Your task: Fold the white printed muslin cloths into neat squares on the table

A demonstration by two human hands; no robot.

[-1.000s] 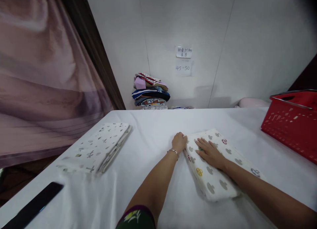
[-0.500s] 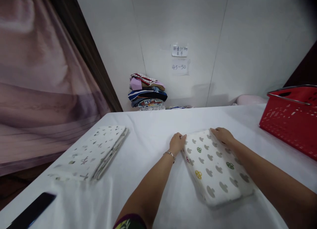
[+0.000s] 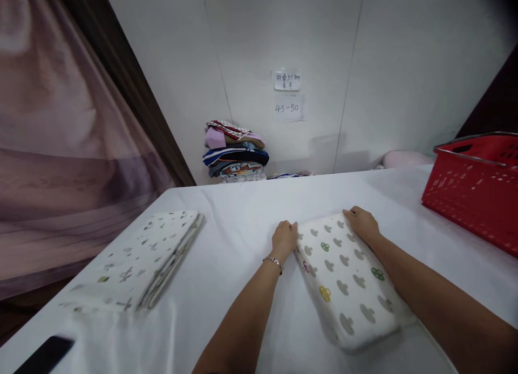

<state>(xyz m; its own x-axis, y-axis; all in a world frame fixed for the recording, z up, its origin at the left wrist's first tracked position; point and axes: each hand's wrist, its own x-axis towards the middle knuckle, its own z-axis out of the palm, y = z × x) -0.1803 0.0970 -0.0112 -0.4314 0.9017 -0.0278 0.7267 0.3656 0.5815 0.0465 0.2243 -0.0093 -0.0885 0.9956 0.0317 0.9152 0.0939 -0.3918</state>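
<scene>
A folded white cloth (image 3: 343, 274) with grey mushroom-like shapes and a few green, yellow and red figures lies on the white-covered table (image 3: 234, 255). My left hand (image 3: 285, 238) grips its far left corner, fingers closed on the edge. At the far right corner, my right hand (image 3: 361, 223) pinches the cloth between thumb and fingers. My right forearm passes over the cloth's right side and hides part of it. Another folded white cloth (image 3: 149, 250), printed with small leaf-like marks, rests on the left of the table, apart from both hands.
A red plastic basket (image 3: 473, 201) with a metal handle stands at the right. A dark flat object (image 3: 44, 355) lies at the near left edge. Behind the table rises a stack of folded fabrics (image 3: 237, 153) by the wall. A pinkish curtain (image 3: 73, 147) hangs at left.
Both hands keep hold of the cloth's far corners, and it lies nearly as before. The camera view has shifted slightly, with the left cloth and the dark object now lower and farther left.
</scene>
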